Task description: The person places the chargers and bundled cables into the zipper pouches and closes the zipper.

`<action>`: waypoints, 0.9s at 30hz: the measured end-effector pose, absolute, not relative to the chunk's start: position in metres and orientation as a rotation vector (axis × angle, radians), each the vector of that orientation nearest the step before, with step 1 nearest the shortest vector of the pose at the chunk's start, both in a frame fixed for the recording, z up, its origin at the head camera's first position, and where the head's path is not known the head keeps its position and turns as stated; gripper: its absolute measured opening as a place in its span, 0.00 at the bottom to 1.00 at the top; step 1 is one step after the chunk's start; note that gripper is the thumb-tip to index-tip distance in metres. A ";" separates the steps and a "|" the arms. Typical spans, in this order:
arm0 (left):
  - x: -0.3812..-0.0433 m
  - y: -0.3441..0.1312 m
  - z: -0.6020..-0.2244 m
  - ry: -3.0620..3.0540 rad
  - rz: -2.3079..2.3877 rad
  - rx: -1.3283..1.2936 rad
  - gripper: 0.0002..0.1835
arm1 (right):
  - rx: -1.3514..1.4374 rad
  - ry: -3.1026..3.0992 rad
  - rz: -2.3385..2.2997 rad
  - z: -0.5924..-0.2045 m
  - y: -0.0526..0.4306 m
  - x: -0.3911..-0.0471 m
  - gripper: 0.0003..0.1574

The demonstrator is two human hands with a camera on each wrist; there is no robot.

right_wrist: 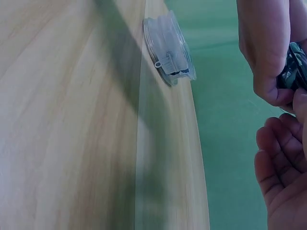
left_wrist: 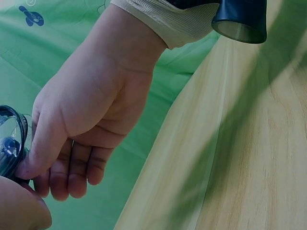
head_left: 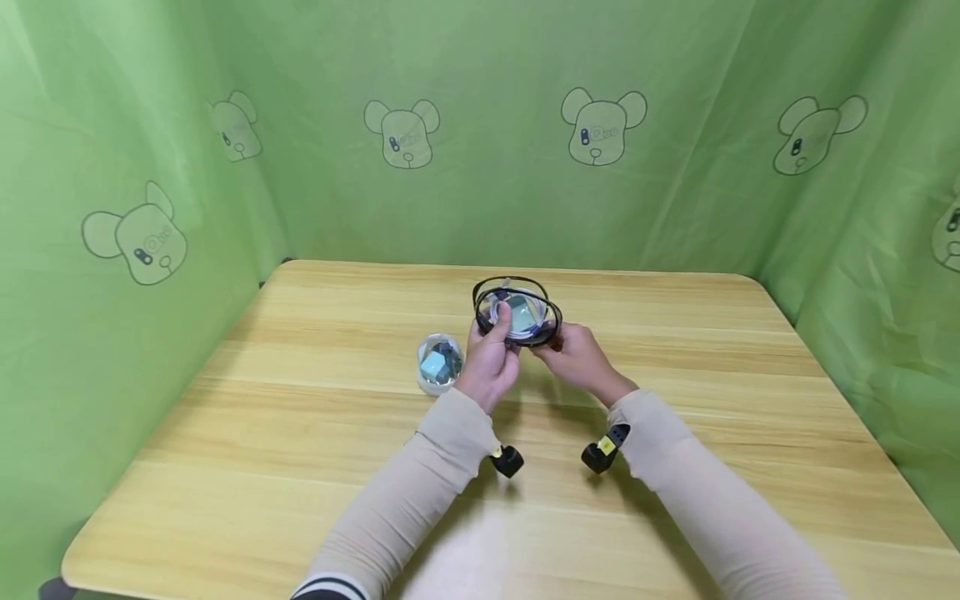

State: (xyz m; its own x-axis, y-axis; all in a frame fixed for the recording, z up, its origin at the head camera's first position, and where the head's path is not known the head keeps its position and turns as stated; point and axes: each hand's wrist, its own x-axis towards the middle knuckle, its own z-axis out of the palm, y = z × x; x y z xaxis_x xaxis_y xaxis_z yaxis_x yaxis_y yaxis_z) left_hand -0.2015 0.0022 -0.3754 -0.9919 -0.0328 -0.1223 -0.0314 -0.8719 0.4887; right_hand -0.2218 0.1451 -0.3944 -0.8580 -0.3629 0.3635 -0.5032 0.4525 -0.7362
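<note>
Above the table, both hands hold a round clear case with thin black edging (head_left: 522,313), which has light-green and dark pieces inside. My left hand (head_left: 489,364) pinches its near left edge, thumb on top; in the left wrist view the left hand's other fingers (left_wrist: 76,170) hang apart from it. My right hand (head_left: 581,357) grips the right edge, fingertips partly hidden. In the right wrist view the right hand (right_wrist: 266,48) pinches the dark edging. A second clear round case (head_left: 439,364), with pale-blue and dark pieces inside, stands on the table left of the left hand.
The wooden table (head_left: 300,467) has rounded corners and green curtains (head_left: 495,200) with bear-head prints around it. A small ring pull (right_wrist: 158,64) shows on the second case. Black wrist cameras (head_left: 507,461) hang below both sleeves.
</note>
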 end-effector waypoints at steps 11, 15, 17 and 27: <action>-0.203 0.004 -0.376 -0.803 -3.018 0.234 0.27 | 0.810 -2.474 1.282 -0.393 0.140 -0.218 0.03; -0.204 0.004 -0.376 -0.797 -3.024 0.249 0.26 | 0.872 -2.413 1.107 -0.395 0.141 -0.220 0.07; -0.205 0.003 -0.376 -0.804 -3.014 0.270 0.25 | 0.909 -2.366 0.999 -0.397 0.141 -0.222 0.09; -0.207 0.005 -0.379 -0.878 -2.911 0.305 0.24 | 0.939 -2.201 0.531 -0.401 0.143 -0.222 0.15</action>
